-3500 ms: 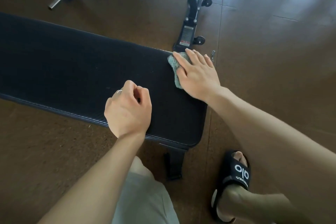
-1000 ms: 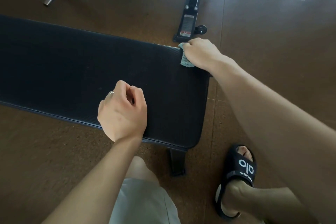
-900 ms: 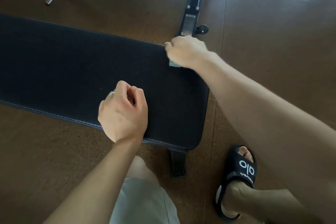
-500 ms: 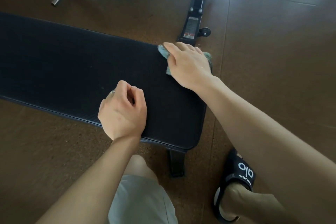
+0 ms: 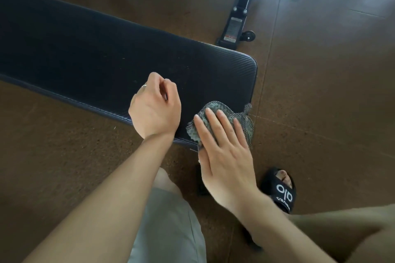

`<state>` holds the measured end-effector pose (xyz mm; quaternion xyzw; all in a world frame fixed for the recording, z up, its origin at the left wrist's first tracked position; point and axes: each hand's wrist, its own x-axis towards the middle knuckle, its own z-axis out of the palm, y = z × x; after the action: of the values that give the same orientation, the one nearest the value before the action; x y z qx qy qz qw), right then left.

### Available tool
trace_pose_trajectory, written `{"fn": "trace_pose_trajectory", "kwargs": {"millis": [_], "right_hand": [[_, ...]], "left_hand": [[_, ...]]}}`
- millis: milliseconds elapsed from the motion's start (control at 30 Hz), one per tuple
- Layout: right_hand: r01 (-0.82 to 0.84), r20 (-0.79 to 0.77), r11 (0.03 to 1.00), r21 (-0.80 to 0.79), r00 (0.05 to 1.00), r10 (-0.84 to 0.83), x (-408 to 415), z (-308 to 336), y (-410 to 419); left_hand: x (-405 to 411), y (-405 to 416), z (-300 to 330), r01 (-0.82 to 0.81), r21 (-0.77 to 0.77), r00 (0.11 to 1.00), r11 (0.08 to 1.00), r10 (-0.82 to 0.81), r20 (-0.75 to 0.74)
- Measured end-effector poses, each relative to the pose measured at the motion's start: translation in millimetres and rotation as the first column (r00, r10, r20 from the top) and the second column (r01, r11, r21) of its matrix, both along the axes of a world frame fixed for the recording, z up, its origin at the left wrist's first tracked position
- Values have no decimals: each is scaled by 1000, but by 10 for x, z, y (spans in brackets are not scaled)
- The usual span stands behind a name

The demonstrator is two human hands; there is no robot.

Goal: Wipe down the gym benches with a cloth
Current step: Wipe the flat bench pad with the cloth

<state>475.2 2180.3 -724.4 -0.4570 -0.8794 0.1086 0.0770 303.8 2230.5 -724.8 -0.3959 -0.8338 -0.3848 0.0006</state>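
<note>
The floor is covered in brown cork-like tiles, and on it the long black padded surface is set, running from the upper left down to a rounded end at the right. Behind that end a black metal frame of some other gym machine is seen, with small wheels at its foot and a label that is too small to be read. A black slide sandal is worn on the foot planted beside the surface's end.

The wiping step is judged to be in hand at the near corner of the padded end. The right hand is laid flat, its grip fully spread with straight fingers, and the grey-green cloth is pressed under the fingertips against the surface, with a mesh edge of it hanging past the end. The left hand is rested on the near edge as a loose fist, its grip curled and nothing held in it; a ring is seen on one finger.

Pale specks are visible on the pad farther left, so much of the length is judged as not yet wiped. For the next move, steady downward pressure and a sweep leftward along the pad are called for, with the propping fist shifted out of the cloth's path.

No containers are in view
</note>
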Motion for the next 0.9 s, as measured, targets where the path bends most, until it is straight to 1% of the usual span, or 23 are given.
{"fn": "trace_pose_trajectory", "kwargs": {"millis": [33, 100, 167, 200, 267, 333, 433, 567, 667, 733, 800, 900], "right_hand": [[-48, -3, 999, -2, 999, 48, 16, 15, 72], [-116, -60, 991, -69, 992, 112, 82, 97, 219], [-141, -127, 979, -151, 984, 122, 182, 182, 303], [-159, -116, 974, -161, 983, 141, 224, 201, 317], [-210, 8, 975, -76, 977, 211, 286, 182, 323], [-280, 142, 959, 28, 951, 274, 312, 121, 337], [-379, 263, 923, 74, 900, 348, 281, 87, 405], [-494, 311, 855, 158, 847, 432, 31, 108, 508], [-536, 276, 820, 201, 834, 477, -454, 95, 566], [-529, 257, 819, 222, 842, 474, -738, 66, 577], [-506, 248, 836, 212, 855, 455, -855, 62, 562], [-489, 268, 859, 148, 856, 442, -563, 121, 471]], "left_hand": [[-8, -4, 17, 2, -3, 1000, 1000, -2, 18], [-62, -13, 50, 35, 6, 995, 999, -36, 96], [-192, -27, 108, 96, 106, 970, 990, -117, 213], [-305, -42, 136, 113, 140, 967, 984, -141, 211], [-590, -76, 155, 127, 116, 986, 985, -138, 97], [-865, -87, 96, 106, 47, 994, 993, -105, -5], [-1015, -67, -23, 48, -66, 990, 997, -56, -129], [-1006, -70, -90, 24, -40, 989, 999, -30, -141], [-1040, -95, -104, 34, -33, 990, 999, -38, -138], [-1026, -88, -94, 35, -36, 990, 999, -40, -134], [-1026, -92, -81, 39, -38, 989, 999, -43, -139], [-1039, -114, -86, 40, -33, 991, 999, -44, -124]]}}
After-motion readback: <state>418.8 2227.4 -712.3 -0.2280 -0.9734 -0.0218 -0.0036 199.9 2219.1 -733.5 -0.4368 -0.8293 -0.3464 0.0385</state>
